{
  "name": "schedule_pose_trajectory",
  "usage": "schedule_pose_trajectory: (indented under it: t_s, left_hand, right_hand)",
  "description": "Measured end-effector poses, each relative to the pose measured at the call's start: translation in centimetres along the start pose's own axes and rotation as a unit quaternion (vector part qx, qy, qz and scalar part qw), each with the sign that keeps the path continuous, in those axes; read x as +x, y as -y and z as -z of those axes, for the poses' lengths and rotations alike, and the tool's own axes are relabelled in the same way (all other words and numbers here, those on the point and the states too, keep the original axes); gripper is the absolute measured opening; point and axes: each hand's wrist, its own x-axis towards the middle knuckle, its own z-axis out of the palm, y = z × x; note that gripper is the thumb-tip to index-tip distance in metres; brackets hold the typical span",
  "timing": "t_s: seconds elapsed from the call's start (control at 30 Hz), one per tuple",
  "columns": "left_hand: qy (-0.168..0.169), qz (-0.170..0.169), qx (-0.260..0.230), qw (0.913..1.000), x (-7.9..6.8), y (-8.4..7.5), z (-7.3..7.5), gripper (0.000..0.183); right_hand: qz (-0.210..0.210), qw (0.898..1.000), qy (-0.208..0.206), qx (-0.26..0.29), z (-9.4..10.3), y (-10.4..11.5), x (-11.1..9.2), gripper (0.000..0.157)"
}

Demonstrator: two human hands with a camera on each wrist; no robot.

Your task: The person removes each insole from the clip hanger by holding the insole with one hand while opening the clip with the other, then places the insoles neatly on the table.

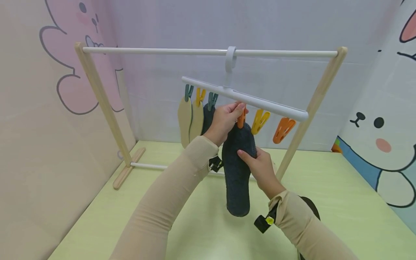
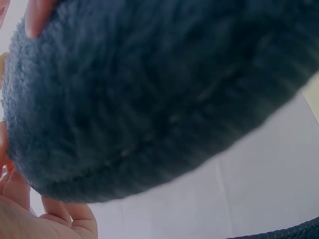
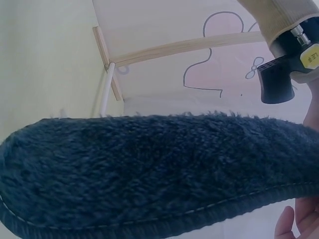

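A dark, fuzzy shoe insole (image 1: 238, 180) hangs lengthwise below an orange clothespin (image 1: 241, 118) on the white hanger (image 1: 260, 104). My left hand (image 1: 224, 121) pinches that clothespin at the insole's top end. Lower down, my right hand (image 1: 261, 168) grips the insole's right edge, thumb on its front face. The insole (image 2: 149, 99) fills much of the left wrist view, with fingertips at its end. In the right wrist view the insole's pile and stitched edge (image 3: 164, 214) show close up, with part of a hand (image 3: 304, 214) at the lower right.
Two beige insoles (image 1: 184, 119) and another dark insole (image 1: 208, 117) hang from clips at the hanger's left. A yellow clothespin (image 1: 260, 121) and another orange one (image 1: 284, 130) dangle at its right. The hanger hooks onto a wooden-legged rack (image 1: 156, 51) on a pale green table (image 1: 341, 202).
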Motion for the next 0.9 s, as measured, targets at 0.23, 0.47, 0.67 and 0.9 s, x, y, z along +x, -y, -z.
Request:
schedule_pose_trajectory:
  t_s: [0.23,0.47,0.67,0.9]
  left_hand:
    - [0.001,-0.007,-0.010,0.9999,-0.1,0.1,0.0,0.034]
    - [0.004,-0.007,-0.016,0.9998,-0.3,0.0,0.1,0.035]
    - [-0.011,0.008,0.003,0.9999,-0.2,-0.1,0.4,0.035]
    - [-0.007,0.004,0.032,0.9995,0.0,0.0,0.2,0.034]
  right_hand:
    - [0.003,1.000,-0.010,-0.015,0.1,-0.4,-0.3,0.032]
    - [0.010,0.999,-0.014,-0.030,0.1,-0.7,-0.4,0.030]
    - [0.011,0.999,-0.008,-0.043,0.0,-0.9,-0.5,0.031]
    - [0.007,0.998,-0.006,-0.063,0.6,-1.3,-1.0,0.034]
